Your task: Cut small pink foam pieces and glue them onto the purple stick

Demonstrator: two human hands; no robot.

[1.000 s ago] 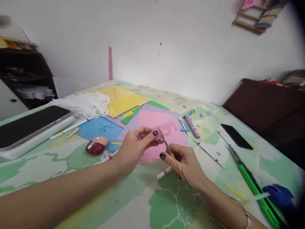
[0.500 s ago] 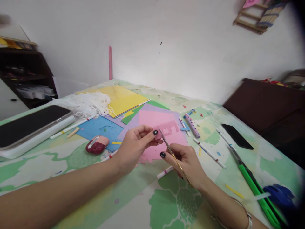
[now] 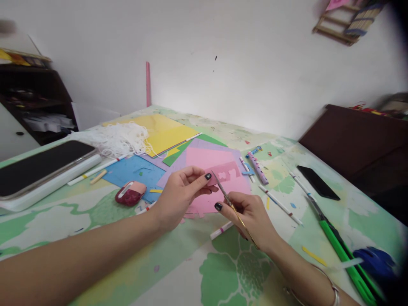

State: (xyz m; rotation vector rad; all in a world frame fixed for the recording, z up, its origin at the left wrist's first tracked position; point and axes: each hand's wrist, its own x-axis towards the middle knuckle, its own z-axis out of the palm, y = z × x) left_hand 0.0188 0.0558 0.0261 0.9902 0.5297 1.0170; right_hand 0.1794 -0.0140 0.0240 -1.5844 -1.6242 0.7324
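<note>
My left hand (image 3: pixel 188 187) pinches the left end of a small dark pink strip (image 3: pixel 235 171) that has cut-out shapes in it. Gold-handled scissors (image 3: pixel 233 207) are held in my right hand (image 3: pixel 250 212), their tips pointing up and left beside my left thumb, at the strip's left part. Whether the blades are apart is too small to tell. Beneath both hands lies a larger light pink sheet (image 3: pixel 204 159) with a notched lower edge, on top of a lilac sheet (image 3: pixel 178 163).
Blue paper (image 3: pixel 127 170), an earbud case (image 3: pixel 130 193), white string (image 3: pixel 117 138) and a large phone (image 3: pixel 47 165) are on the left. Markers (image 3: pixel 280 205), a black phone (image 3: pixel 318 182) and a green cutter (image 3: pixel 344 255) lie right. Yellow sheets (image 3: pixel 168 131) are behind.
Almost nothing differs. My right hand has shifted very slightly to the right with the scissors; the left hand keeps its pinch on the strip.
</note>
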